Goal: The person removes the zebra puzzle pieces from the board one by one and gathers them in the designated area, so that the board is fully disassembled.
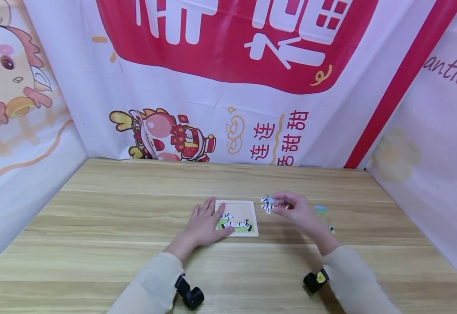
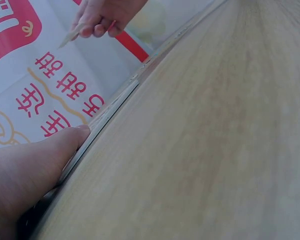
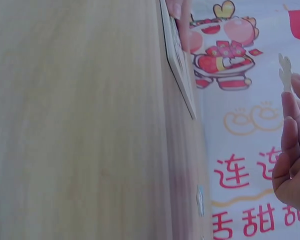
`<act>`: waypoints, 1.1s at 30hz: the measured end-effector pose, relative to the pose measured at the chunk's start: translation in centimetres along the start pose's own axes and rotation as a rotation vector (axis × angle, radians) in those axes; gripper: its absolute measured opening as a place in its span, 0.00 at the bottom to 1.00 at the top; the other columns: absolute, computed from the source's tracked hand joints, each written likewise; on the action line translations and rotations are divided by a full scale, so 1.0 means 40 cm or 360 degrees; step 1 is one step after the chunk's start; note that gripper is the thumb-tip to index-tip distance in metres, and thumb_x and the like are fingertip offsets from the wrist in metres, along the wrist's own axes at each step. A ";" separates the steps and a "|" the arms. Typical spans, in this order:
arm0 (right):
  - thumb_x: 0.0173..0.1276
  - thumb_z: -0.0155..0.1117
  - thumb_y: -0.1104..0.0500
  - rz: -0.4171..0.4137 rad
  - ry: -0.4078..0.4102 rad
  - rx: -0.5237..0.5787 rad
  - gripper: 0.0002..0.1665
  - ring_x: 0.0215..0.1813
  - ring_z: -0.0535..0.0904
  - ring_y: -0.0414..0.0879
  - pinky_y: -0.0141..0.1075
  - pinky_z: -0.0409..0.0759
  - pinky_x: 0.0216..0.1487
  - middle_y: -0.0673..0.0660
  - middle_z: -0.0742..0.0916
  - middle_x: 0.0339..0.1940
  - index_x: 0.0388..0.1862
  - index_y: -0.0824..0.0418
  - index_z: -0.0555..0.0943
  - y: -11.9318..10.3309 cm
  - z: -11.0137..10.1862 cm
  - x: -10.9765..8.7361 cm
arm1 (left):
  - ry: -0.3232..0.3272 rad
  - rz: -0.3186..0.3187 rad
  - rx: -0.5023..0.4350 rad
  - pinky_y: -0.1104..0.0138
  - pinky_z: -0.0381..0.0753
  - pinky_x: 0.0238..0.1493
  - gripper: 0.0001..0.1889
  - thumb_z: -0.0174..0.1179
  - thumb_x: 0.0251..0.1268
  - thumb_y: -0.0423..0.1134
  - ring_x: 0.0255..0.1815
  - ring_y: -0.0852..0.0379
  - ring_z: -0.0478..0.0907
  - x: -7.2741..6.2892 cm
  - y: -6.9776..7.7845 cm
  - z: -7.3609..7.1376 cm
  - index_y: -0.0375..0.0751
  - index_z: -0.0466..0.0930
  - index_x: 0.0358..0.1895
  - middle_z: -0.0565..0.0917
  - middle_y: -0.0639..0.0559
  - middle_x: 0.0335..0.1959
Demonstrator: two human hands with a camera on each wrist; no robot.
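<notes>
My left hand [image 1: 204,224] lies with fingers spread over the left side of a square, pale-rimmed jigsaw puzzle board [image 1: 256,218]. Joined zebra pieces [image 1: 242,225] on green fill the board's lower part, while bare wood shows in the upper part. Right of the board, my right hand [image 1: 296,211] pinches a black-and-white striped puzzle piece [image 1: 266,205] with some blue on it. The right wrist view shows that piece [image 3: 285,72] edge-on between thumb and fingers, held above the table. In the left wrist view, the left thumb [image 2: 45,157] touches the board's edge.
Loose puzzle pieces [image 1: 320,208] lie on the wooden table [image 1: 114,244] to the right, partly hidden behind the right hand and forearm. A printed cloth [image 1: 197,96] hangs along the table's back edge, with more cloth at both sides.
</notes>
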State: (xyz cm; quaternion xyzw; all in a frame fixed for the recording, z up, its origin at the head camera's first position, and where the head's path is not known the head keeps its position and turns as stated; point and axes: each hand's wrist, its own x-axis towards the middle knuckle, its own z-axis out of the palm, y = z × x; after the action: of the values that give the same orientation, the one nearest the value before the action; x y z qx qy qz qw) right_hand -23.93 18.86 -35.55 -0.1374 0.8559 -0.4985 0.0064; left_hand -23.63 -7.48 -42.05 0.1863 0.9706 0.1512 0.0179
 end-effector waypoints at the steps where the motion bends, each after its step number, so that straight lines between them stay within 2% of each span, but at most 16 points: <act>1: 0.54 0.64 0.59 -0.0001 0.0000 0.0007 0.17 0.33 0.71 0.50 0.34 0.71 0.31 0.56 0.79 0.31 0.43 0.61 0.76 0.004 -0.011 -0.005 | 0.0000 0.0001 -0.0003 0.51 0.32 0.60 0.44 0.34 0.49 0.73 0.66 0.48 0.32 0.000 0.000 0.000 0.48 0.49 0.66 0.41 0.42 0.67; 8: 0.55 0.63 0.58 -0.0058 0.0011 -0.0001 0.19 0.32 0.70 0.49 0.32 0.72 0.30 0.59 0.78 0.31 0.44 0.66 0.75 0.045 -0.082 -0.037 | -0.0013 0.0010 -0.0007 0.51 0.32 0.60 0.45 0.33 0.48 0.74 0.66 0.48 0.32 0.002 -0.004 0.006 0.47 0.49 0.66 0.40 0.42 0.67; 18: 0.57 0.61 0.58 0.0045 0.0050 -0.0069 0.20 0.34 0.70 0.49 0.37 0.73 0.29 0.60 0.77 0.34 0.47 0.67 0.74 0.110 -0.146 -0.076 | -0.0027 -0.0004 -0.0018 0.52 0.31 0.60 0.44 0.34 0.49 0.73 0.66 0.49 0.31 0.003 0.002 0.001 0.49 0.48 0.66 0.40 0.43 0.67; 23: 0.56 0.61 0.62 -0.0023 0.0056 -0.0052 0.19 0.33 0.71 0.45 0.35 0.73 0.30 0.61 0.78 0.34 0.45 0.70 0.74 0.149 -0.166 -0.085 | -0.0023 0.0003 -0.0009 0.52 0.31 0.60 0.45 0.33 0.48 0.74 0.66 0.49 0.30 0.006 0.000 0.005 0.49 0.47 0.66 0.40 0.43 0.67; 26: 0.56 0.61 0.64 -0.0012 0.0053 -0.0013 0.19 0.33 0.72 0.43 0.34 0.73 0.30 0.62 0.78 0.34 0.45 0.72 0.73 0.171 -0.172 -0.090 | -0.0021 0.0003 -0.0004 0.52 0.31 0.60 0.45 0.32 0.48 0.74 0.66 0.49 0.30 0.007 -0.001 0.006 0.49 0.47 0.67 0.39 0.43 0.67; 30: 0.54 0.62 0.65 0.0070 0.0055 0.0053 0.21 0.33 0.73 0.43 0.33 0.74 0.31 0.63 0.78 0.34 0.46 0.74 0.72 0.192 -0.173 -0.095 | -0.0021 -0.0001 -0.0003 0.52 0.31 0.60 0.44 0.33 0.49 0.73 0.66 0.49 0.30 0.006 0.000 0.003 0.49 0.47 0.66 0.39 0.43 0.67; 33: 0.53 0.63 0.64 0.0089 0.0064 0.0045 0.22 0.32 0.73 0.42 0.32 0.73 0.31 0.63 0.79 0.33 0.45 0.75 0.72 0.206 -0.172 -0.096 | -0.0019 0.0002 0.0004 0.52 0.31 0.60 0.44 0.33 0.49 0.73 0.66 0.49 0.30 0.006 -0.002 0.003 0.48 0.48 0.66 0.40 0.43 0.67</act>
State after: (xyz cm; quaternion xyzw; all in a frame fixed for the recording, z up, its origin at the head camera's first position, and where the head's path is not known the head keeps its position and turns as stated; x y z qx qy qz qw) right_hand -23.14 29.48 -39.62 -0.1031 0.8523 -0.5128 0.0050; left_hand -23.89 -7.44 -42.18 0.1878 0.9706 0.1490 0.0233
